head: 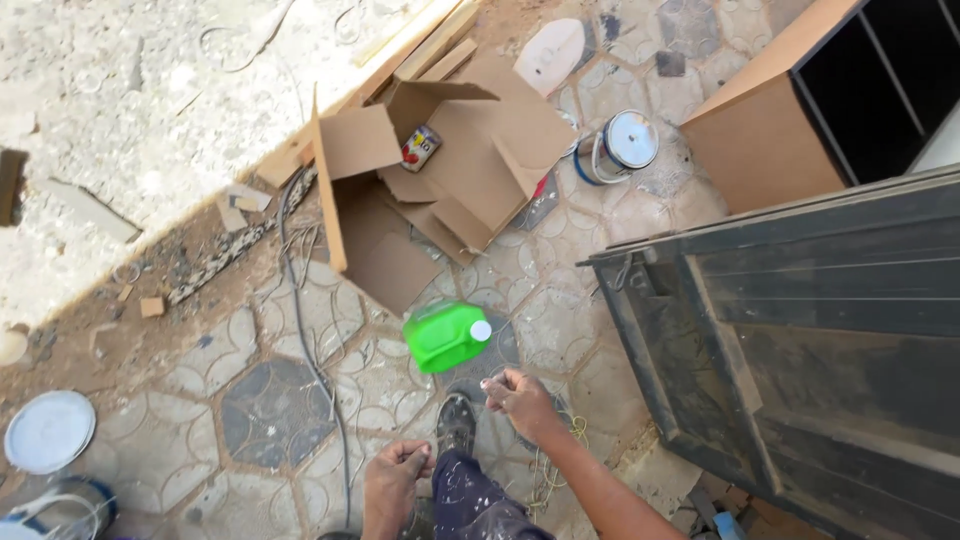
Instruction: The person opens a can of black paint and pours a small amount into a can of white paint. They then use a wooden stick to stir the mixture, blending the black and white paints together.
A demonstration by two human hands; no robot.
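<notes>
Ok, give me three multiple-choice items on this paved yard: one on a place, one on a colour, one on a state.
1. Where does the green jug lie?
A. inside the cardboard box
B. on the paving just ahead of the shoe
C. on top of the dark door panel

2. What colour is the jug's cap?
A. white
B. red
C. black

3. How is the cardboard box?
A. taped shut
B. crushed flat
C. open, flaps spread, a small can inside

Answers:
1 B: the jug lies on its side on the paving beyond the shoe, between it and the box.
2 A: the round cap at the jug's right end is white.
3 C: the flaps stand apart and a small can shows within.

Both hands, left hand and right hand, are loosely closed near the shoe; what they pinch is too thin to tell.
</notes>
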